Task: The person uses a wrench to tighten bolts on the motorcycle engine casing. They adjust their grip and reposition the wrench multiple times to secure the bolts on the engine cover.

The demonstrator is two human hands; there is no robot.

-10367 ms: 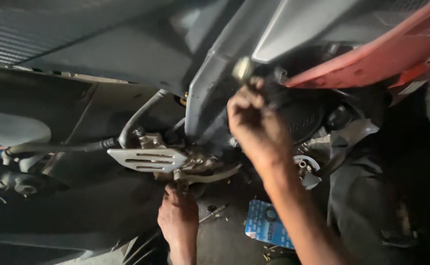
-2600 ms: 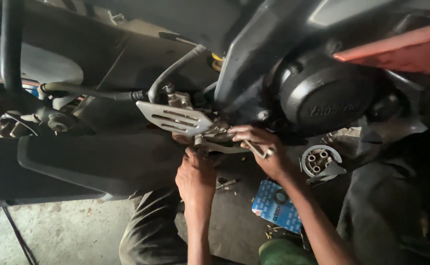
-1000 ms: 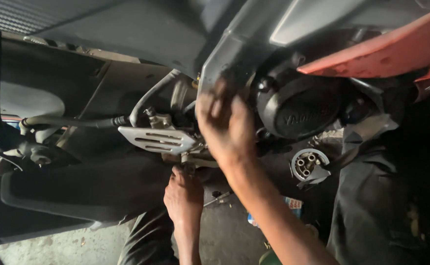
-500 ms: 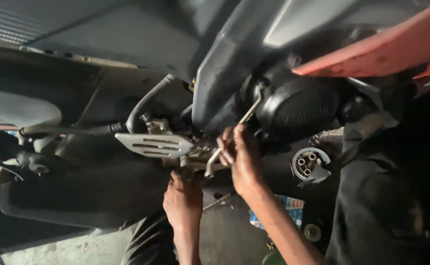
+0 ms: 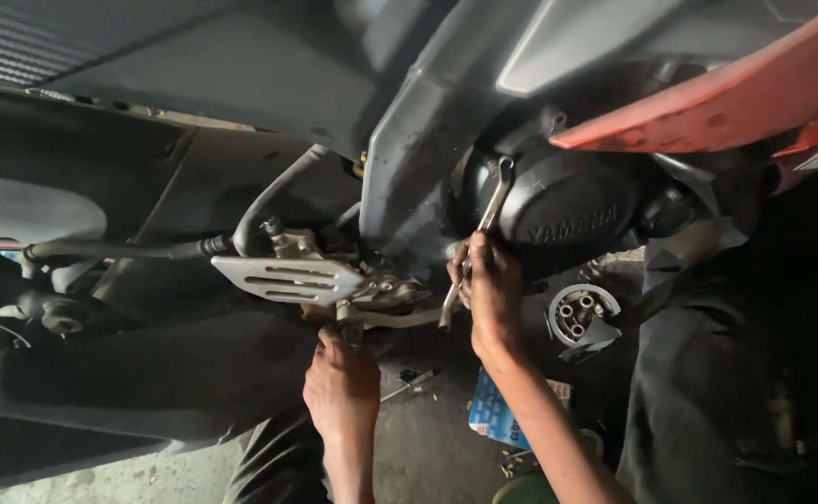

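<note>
I am looking at the underside of a motorcycle. My right hand [image 5: 491, 291] grips a long silver spanner [image 5: 484, 224], whose ring end sits on the rim of the round black engine cover [image 5: 572, 207]. My left hand [image 5: 342, 381] reaches up and closes on the lower end of the silver footrest bracket [image 5: 288, 276], near a small fitting under it.
A red fairing panel [image 5: 726, 98] crosses the upper right and grey bodywork [image 5: 428, 131] hangs above the engine. A round metal part with holes [image 5: 582, 315], a blue packet [image 5: 493, 415] and a small tool [image 5: 407, 383] lie on the concrete floor.
My right hand has slid the spanner upward, so its ring end now rests on the engine cover's edge. My left hand has stayed at the footrest bracket.
</note>
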